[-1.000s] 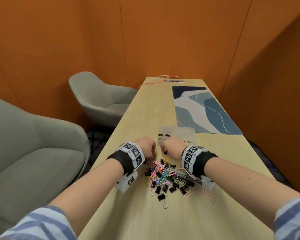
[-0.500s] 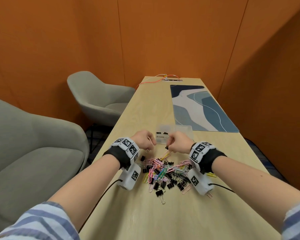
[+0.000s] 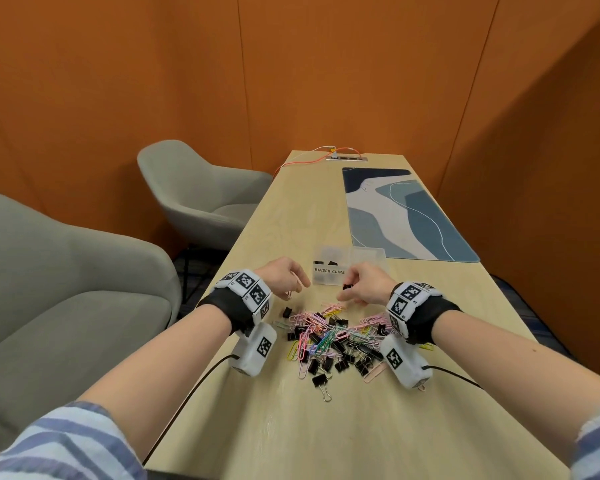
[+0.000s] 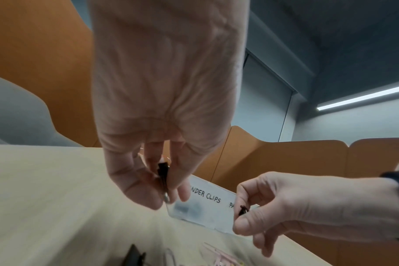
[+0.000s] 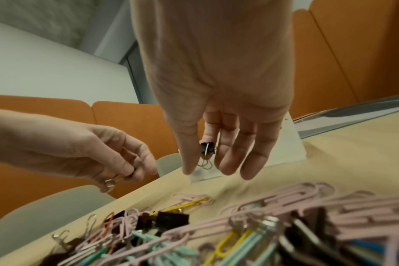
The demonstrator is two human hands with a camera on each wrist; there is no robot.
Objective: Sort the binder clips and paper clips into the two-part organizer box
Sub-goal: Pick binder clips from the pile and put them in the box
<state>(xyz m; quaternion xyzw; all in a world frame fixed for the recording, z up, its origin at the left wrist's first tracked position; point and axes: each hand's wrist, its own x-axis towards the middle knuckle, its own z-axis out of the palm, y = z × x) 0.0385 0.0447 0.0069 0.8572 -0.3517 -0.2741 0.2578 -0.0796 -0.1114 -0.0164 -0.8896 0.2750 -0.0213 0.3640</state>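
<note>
Black binder clips in both hands — left hand (image 4: 157, 172) pinches one (image 4: 162, 171) between thumb and fingers, right hand (image 5: 219, 140) pinches another (image 5: 207, 148) at the thumb tip, other fingers hanging loose. Both hover just short of the box (image 3: 349, 268), at 12 o'clock from the pile (image 3: 336, 336) on the tabletop (image 3: 326, 427). Likely held high to drop into the "BINDER CLIPS" half — only a few clips inside, most work left.
</note>
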